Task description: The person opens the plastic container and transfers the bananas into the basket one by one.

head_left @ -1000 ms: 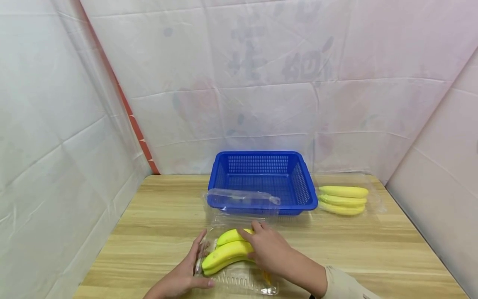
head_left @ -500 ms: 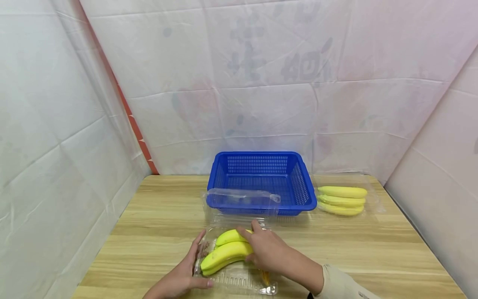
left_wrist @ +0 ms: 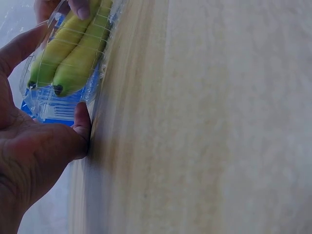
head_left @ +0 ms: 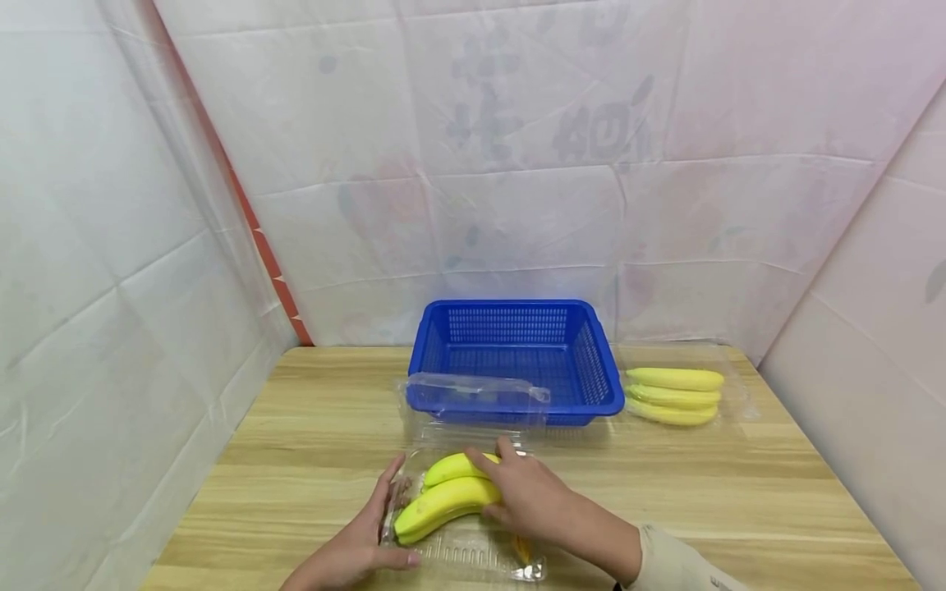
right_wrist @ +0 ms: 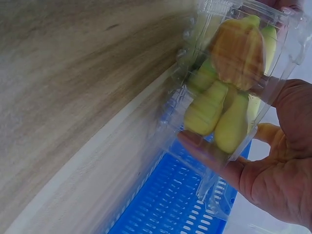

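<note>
A clear plastic box (head_left: 473, 558) with its lid (head_left: 476, 402) raised lies at the table's near side. Inside are yellow bananas (head_left: 447, 505) with green tips. My left hand (head_left: 355, 538) holds the box's left end, fingers at the back corner and thumb at the front. My right hand (head_left: 535, 492) reaches over the right end and grips the bananas, hiding part of them. Close to it in the box is an orange, ribbed piece (right_wrist: 239, 53). In the left wrist view, two banana tips (left_wrist: 58, 80) show behind the ribbed plastic, near the left thumb (left_wrist: 82, 117).
Behind the box stands a blue mesh basket (head_left: 510, 308), its front overlapped by the lid in the head view. To its right, more bananas (head_left: 676, 390) lie in another clear package. White sheeting (head_left: 532, 222) encloses the wooden table (head_left: 318, 410).
The bananas and both hands hold nearly the same pose. Everything has drifted slightly left in the head view, as the camera turned a little.
</note>
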{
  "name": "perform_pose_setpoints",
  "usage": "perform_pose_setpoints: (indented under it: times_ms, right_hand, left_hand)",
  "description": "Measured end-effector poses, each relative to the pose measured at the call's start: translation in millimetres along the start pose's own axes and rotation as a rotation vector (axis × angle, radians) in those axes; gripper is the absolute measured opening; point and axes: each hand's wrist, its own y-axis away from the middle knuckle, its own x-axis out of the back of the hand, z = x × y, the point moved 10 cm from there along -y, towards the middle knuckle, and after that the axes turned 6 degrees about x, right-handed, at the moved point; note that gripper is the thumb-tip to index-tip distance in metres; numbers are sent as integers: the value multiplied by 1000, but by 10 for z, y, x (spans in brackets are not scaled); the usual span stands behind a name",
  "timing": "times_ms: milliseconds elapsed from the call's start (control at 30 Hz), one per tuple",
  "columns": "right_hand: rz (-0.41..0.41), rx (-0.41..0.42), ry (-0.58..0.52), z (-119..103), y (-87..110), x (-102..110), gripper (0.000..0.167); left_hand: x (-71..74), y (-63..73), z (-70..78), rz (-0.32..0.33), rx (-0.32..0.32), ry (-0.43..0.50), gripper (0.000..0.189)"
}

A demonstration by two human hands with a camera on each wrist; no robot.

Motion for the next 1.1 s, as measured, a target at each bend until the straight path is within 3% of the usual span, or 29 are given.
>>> perform_pose_setpoints:
  times_ms: [300,733,1100]
  right_hand:
    - [9,15,-34,33,24,13,86]
    - [70,-2,19,-21,87,128,83]
    - [141,17,10,-59,190,437,84]
  left_hand:
    - [-5,-9,-14,-4,-6,5,134]
    - [-4,16,-9,3,-17,14,134]
    - [-14,-9,-12,-9,2,51,131]
